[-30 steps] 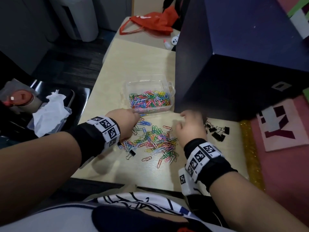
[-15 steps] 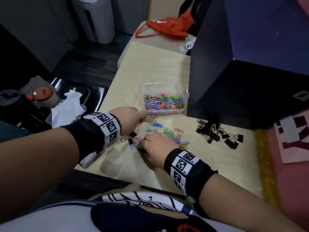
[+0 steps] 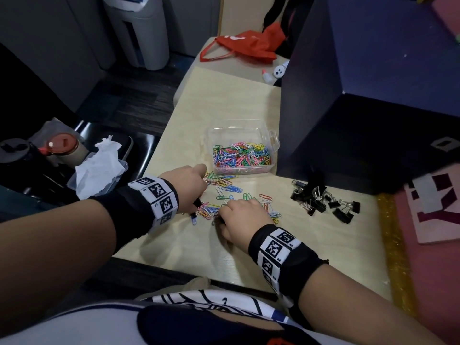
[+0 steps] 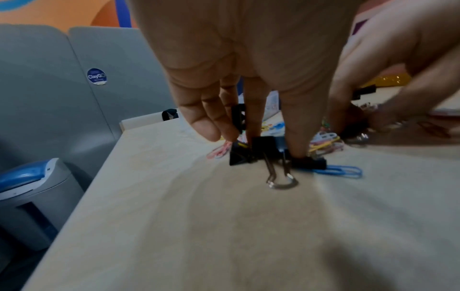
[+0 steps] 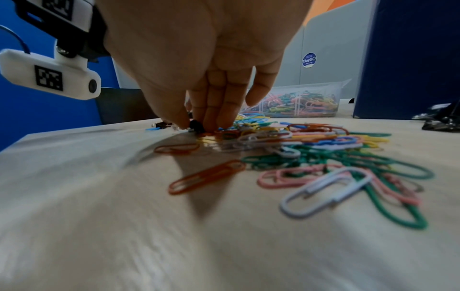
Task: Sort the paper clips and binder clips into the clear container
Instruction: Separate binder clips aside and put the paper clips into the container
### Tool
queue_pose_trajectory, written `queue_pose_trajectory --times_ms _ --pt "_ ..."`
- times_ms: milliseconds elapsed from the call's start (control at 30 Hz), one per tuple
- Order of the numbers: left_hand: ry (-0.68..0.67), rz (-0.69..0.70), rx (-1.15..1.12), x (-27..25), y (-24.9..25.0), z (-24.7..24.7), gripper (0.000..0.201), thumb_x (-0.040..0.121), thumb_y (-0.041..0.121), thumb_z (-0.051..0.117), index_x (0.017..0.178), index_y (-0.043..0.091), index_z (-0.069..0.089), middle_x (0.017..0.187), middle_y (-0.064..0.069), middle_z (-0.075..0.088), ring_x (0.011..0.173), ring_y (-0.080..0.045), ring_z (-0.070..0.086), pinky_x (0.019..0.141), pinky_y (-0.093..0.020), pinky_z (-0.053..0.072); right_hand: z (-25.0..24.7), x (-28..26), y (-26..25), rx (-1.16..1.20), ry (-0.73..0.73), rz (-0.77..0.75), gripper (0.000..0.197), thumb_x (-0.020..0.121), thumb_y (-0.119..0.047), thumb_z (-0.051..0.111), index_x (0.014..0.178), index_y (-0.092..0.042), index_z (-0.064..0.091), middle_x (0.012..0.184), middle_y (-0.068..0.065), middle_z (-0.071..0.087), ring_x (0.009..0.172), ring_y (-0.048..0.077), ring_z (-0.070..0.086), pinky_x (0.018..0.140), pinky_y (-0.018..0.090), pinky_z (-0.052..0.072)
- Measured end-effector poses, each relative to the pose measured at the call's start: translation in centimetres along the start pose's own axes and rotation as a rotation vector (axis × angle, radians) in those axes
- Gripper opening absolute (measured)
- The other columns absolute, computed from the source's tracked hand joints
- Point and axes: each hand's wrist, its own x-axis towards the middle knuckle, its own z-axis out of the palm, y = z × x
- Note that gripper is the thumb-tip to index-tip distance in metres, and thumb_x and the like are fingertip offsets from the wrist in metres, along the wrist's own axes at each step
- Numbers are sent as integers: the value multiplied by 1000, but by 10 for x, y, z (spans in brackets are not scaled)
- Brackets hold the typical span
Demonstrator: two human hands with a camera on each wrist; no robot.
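A clear container (image 3: 273, 139) holding several coloured paper clips (image 3: 240, 155) stands on the pale table (image 3: 311, 247). Loose paper clips (image 3: 225, 189) lie scattered in front of it. A pile of black binder clips (image 3: 321, 201) sits to the right. My left hand (image 3: 191, 192) points fingers down and pinches a black binder clip (image 4: 263, 152) against the table, with another clip (image 4: 237, 116) tucked in the fingers. A blue paper clip (image 4: 341, 170) lies beside it. My right hand (image 3: 232, 211) reaches into the loose pile, thumb and fingers pinching a small black binder clip (image 5: 197, 126).
A big dark blue box (image 3: 373, 100) stands right behind the container and the binder clip pile. A red bag (image 3: 244, 48) lies at the table's far end. Left of the table, a tissue (image 3: 97, 168) and a red-lidded cup (image 3: 62, 145) rest on a black seat.
My right hand left the binder clip pile and came left to the near-left side of the loose paper clips, beside my left hand. The left hand stayed at the left of the pile.
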Motion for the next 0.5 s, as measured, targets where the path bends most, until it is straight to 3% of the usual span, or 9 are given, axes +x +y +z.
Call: queue_pose_trajectory --times_ms 133,300,500 --pt "-10 -5 20 1 7 1 25 86 31 60 99 11 66 113 -6 44 88 -28 59 79 -42 53 2 1 2 1 27 8 28 98 -20 37 115 -14 58 113 6 60 108 29 54 92 39 32" --pt "-4 29 43 2 7 0 29 90 34 54 103 10 64 114 -8 44 89 -29 59 79 -40 51 1 1 7 75 98 56 27 98 -23 37 113 -15 59 111 5 60 107 29 53 91 39 34" --pt "25 15 38 7 8 -6 21 91 23 50 97 7 62 110 -8 45 82 -31 58 72 -39 50 2 -4 21 187 171 195 29 98 -27 36 112 -21 60 110 1 60 106 26 55 93 38 37"
